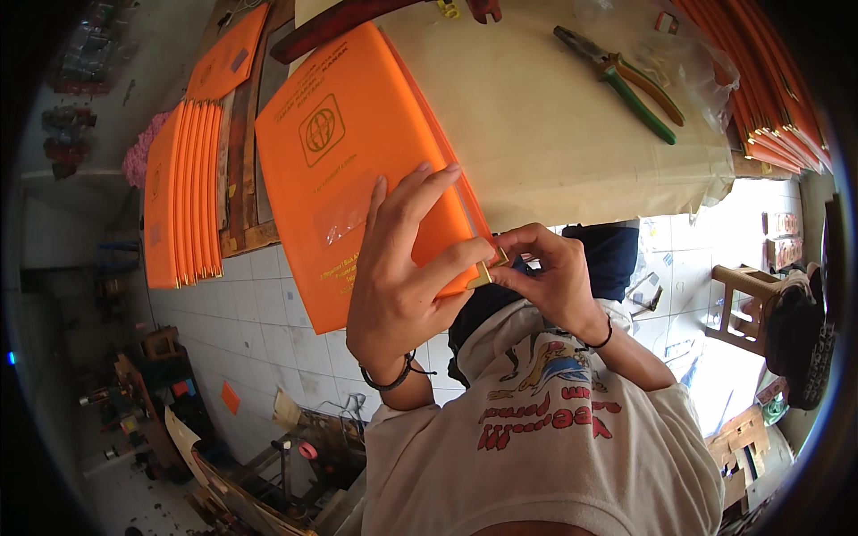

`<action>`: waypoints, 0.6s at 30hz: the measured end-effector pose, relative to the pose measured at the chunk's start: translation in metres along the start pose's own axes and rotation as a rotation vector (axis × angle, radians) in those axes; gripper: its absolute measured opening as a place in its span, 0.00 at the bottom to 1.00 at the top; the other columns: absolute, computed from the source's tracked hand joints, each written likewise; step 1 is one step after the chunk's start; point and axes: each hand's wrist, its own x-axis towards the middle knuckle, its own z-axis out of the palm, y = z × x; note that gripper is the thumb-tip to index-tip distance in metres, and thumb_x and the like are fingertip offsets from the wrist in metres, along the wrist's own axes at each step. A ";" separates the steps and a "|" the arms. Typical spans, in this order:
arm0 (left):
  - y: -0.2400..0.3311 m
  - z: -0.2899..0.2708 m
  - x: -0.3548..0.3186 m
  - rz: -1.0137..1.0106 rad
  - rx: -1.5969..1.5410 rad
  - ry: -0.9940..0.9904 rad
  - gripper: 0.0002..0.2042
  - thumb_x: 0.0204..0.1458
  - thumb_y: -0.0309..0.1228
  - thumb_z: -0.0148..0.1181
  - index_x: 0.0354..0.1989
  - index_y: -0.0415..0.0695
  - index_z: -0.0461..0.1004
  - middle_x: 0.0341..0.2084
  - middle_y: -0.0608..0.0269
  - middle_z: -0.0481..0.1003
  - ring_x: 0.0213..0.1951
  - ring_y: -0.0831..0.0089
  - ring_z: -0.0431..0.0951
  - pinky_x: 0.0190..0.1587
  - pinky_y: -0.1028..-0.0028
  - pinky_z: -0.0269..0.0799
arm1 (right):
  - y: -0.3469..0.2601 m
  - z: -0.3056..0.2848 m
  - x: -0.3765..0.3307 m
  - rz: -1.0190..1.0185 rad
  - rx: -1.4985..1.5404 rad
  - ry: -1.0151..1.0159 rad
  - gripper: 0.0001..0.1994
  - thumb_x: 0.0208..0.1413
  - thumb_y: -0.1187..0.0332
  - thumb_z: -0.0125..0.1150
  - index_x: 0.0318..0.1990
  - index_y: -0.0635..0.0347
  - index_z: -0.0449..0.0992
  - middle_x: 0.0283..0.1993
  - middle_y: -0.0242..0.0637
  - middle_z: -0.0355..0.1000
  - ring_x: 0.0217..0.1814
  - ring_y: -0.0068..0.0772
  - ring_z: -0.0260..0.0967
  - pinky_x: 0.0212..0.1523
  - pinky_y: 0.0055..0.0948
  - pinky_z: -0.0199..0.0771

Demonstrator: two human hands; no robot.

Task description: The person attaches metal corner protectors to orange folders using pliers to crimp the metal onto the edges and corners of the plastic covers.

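Note:
An orange folder [295, 214] with gold print lies slanted at the table's left front, its near edge jutting past the tabletop. My left hand [398, 277] is spread over the cover, index finger by the near right corner and thumb partly hidden below the edge, gripping the folder there. At that corner sit gold metal corner pieces [481, 278]. My right hand [550, 275] is closed in a pinch on a corner piece, thumb and index finger meeting at the cover's edge. The fingers partly hide the metal.
Combination pliers [617, 80] with green and orange handles lie on the brown paper-covered table [536, 134]. A dark red tool [357, 22] rests beyond the folder. Orange folders with gold corners stand in stacks at left [183, 192] and right [769, 98]. A wooden stool [746, 304] stands at right.

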 end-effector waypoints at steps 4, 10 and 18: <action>0.000 0.000 0.001 0.007 -0.007 0.008 0.14 0.32 0.25 0.71 0.32 0.49 0.80 0.59 0.50 0.69 0.61 0.47 0.68 0.63 0.44 0.58 | 0.007 0.005 -0.001 0.063 0.108 0.015 0.18 0.44 0.68 0.77 0.40 0.64 0.76 0.35 0.36 0.80 0.34 0.23 0.78 0.37 0.24 0.76; 0.000 0.002 0.001 0.012 -0.032 0.023 0.12 0.35 0.26 0.71 0.31 0.48 0.80 0.57 0.52 0.70 0.61 0.46 0.68 0.63 0.44 0.58 | 0.006 0.010 -0.004 0.181 0.302 0.026 0.18 0.45 0.71 0.76 0.40 0.66 0.74 0.37 0.37 0.80 0.41 0.24 0.79 0.43 0.25 0.79; -0.002 0.004 0.000 0.024 -0.039 0.022 0.11 0.36 0.26 0.71 0.30 0.48 0.79 0.55 0.54 0.72 0.60 0.47 0.69 0.63 0.43 0.57 | 0.002 0.013 -0.007 0.117 0.179 0.062 0.17 0.45 0.70 0.75 0.41 0.70 0.77 0.40 0.39 0.81 0.42 0.28 0.80 0.45 0.26 0.80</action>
